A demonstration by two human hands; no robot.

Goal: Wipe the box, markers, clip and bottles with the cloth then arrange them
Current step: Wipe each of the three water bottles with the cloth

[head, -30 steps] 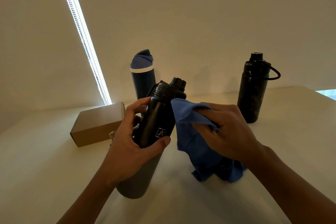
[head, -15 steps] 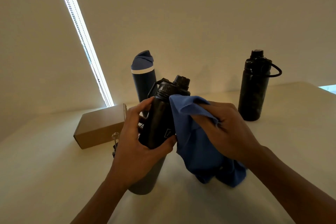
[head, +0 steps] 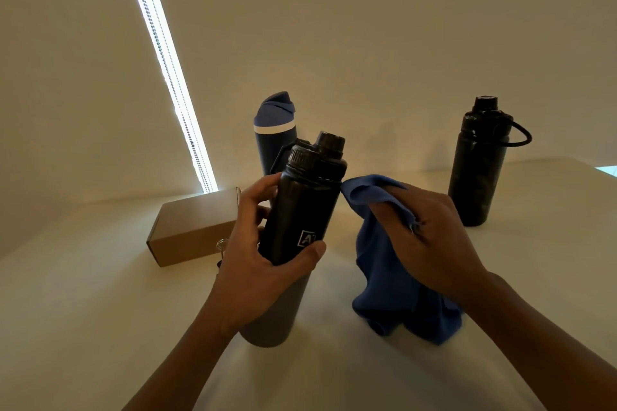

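At centre frame my left hand wraps a tilted black bottle around its middle; it looks smooth, rigid, probably slippery. My right hand bunches the soft blue cloth, touching the bottle's shoulder.

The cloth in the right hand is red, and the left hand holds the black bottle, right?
Not quite. In the head view the cloth is blue, not red. The right hand does grip it, and the left hand does hold the black bottle.
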